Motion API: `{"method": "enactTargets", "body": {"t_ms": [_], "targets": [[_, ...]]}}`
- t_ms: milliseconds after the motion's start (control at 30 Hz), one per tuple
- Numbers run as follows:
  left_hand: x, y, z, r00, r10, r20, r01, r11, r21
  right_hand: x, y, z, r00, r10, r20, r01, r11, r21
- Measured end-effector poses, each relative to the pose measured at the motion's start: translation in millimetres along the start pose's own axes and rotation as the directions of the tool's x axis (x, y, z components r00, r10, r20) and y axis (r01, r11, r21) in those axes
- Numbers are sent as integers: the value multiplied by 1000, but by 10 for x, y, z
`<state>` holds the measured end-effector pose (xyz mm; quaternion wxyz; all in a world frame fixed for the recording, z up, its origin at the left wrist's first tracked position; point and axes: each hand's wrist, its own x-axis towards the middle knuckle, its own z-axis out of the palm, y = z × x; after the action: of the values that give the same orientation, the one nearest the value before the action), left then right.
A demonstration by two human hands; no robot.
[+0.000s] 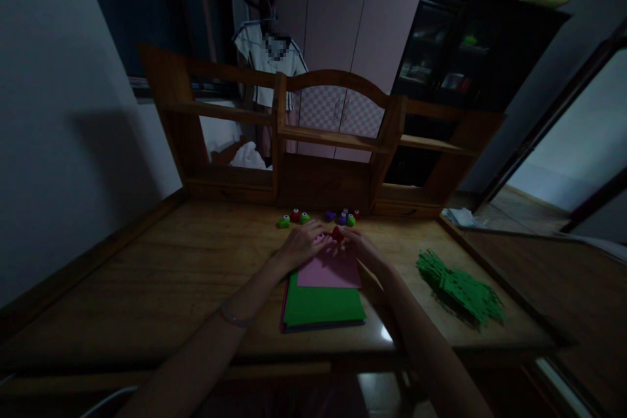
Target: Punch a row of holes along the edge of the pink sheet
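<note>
A small red craft punch (337, 233) with a white top is between my two hands, above the far edge of a pink paper sheet (328, 272). My right hand (353, 241) has its fingers closed on the punch from the right. From the left, my left hand (306, 243) pinches pink paper beside the punch; its fingertips are partly hidden. Small pink bits show between the hands, too dim to make out. Under the pink sheet lies a green sheet (323, 305), on top of a stack of coloured paper.
Several more small punches stand behind my hands, including a green punch (284, 222) and a purple punch (330, 215). A heap of cut green paper (460, 287) lies to the right on the wooden table (196, 274). A wooden shelf unit (323, 176) closes off the back.
</note>
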<state>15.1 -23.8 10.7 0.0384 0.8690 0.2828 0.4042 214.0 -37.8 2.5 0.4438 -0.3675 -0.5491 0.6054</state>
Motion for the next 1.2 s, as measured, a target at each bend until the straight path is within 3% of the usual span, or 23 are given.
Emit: {"method": "enactTargets", "body": {"t_ms": [300, 467, 667, 867, 1033, 1200], "targets": [[17, 42, -6, 1000, -25, -4, 25, 1000, -6, -3, -9, 36, 995, -21, -102, 20, 1000, -10], [7, 8, -10, 1000, -5, -9, 5, 1000, 14, 36, -12, -74, 982, -17, -187, 25, 999, 44], [-8, -48, 10, 995, -40, -87, 45, 997, 58, 31, -116, -223, 988, -4, -157, 24, 992, 126], [-19, -237, 61, 939, -232, -252, 264, 959, 101, 27, -114, -210, 992, 36, -118, -16, 985, 172], [-40, -340, 52, 944, -233, -233, 253, 966, 59, 33, -103, -197, 992, 45, -119, -27, 989, 147], [-37, -342, 39, 916, -243, -320, 265, 964, 25, 51, -83, -207, 991, 54, -124, -35, 988, 150]]}}
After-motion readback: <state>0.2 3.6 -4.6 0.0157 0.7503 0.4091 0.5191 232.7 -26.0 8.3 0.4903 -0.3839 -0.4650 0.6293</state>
